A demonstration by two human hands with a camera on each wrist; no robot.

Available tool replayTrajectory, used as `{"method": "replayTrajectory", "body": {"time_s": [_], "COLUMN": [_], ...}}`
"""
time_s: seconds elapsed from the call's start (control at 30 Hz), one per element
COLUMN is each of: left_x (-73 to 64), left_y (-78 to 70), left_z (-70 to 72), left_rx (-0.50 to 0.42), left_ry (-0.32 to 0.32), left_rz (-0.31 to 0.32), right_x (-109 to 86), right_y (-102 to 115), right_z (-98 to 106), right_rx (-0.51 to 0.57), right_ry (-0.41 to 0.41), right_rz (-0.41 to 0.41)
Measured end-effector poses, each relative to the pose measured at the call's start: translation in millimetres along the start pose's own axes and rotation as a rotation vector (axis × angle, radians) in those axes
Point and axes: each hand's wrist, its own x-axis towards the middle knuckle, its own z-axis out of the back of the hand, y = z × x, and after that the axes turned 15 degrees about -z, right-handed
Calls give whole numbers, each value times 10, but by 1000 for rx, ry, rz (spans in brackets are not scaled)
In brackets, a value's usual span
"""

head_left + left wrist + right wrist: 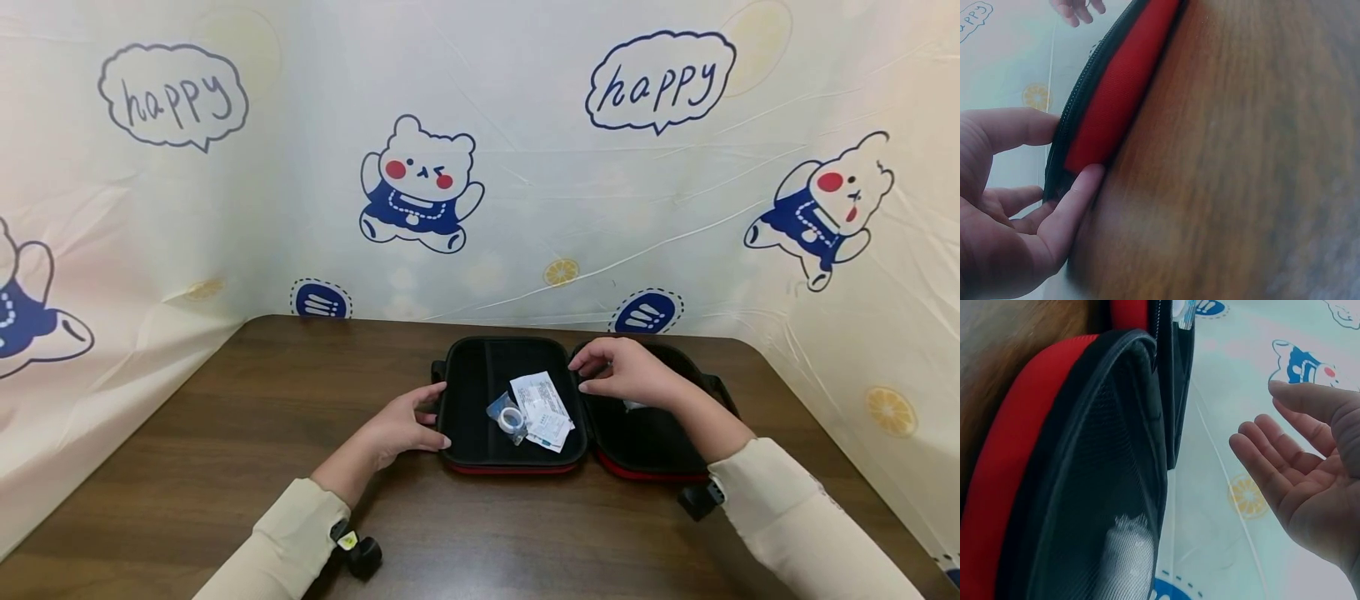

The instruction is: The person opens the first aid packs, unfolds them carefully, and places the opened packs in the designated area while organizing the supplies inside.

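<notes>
An unfolded black-and-red zip case [467, 417] lies on the table, its two halves side by side. My left hand [401, 422] grips the outer edge of the left half, with the thumb and fingers spread along the rim and red side [1113, 94]. Inside that half are white printed packets [542, 404] and a small clear bag with a white ring-shaped roll [512, 419]. Above the hinge my right hand [630, 372] hovers with loosely bent fingers and nothing between them. It partly hides the right half, where a mesh pocket [1085, 469] covers a whitish item [1125, 559].
The brown wooden table [225, 467] has rounded far corners. A pale curtain [525, 208] printed with bears and "happy" bubbles hangs behind and along both sides. The case stands near the table's back edge, with a dark strap or handle [722, 393] at its right.
</notes>
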Motion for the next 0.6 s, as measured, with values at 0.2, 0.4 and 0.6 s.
{"method": "replayTrajectory", "body": {"time_s": [0.2, 0.4, 0.6], "left_x": [-21, -30, -27], "left_y": [-6, 0, -9], "left_z": [5, 7, -1], "left_rx": [10, 13, 12], "left_ry": [2, 7, 5], "left_rz": [-2, 0, -3], "right_x": [99, 200, 315], "right_y": [103, 218, 282], "right_z": [-56, -133, -237], "right_rx": [8, 17, 53], "right_ry": [45, 104, 165], "right_rz": [42, 59, 66]}}
